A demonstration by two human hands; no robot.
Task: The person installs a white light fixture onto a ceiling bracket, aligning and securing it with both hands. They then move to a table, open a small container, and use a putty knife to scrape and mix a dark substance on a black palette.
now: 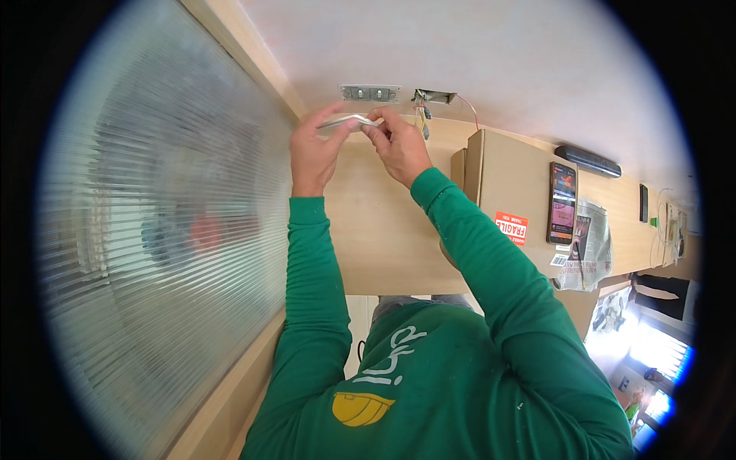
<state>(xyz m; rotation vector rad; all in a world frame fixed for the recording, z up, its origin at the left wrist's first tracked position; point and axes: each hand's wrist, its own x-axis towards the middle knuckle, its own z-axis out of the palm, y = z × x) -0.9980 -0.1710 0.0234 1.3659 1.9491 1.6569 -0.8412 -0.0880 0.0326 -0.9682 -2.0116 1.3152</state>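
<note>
Both my hands hold a thin white plate (351, 121) in front of the wall, seen nearly edge-on. My left hand (313, 156) grips its left end between thumb and fingers. At its right end, my right hand (400, 147) pinches it with thumb and bent fingers. Just beyond the plate, a metal wall box with switches (370, 93) is set in the wall. To its right is an open wall box (435, 96), with loose wires (422, 115) hanging out of it and a red wire running off to the right.
Ribbed glass in a wooden frame (287, 84) stands close on my left. Below my hands lies a wooden counter (376, 230). On the right are a cardboard box (510, 172) with a phone (562, 201) on it, newspaper (596, 241) and a long black device (587, 161).
</note>
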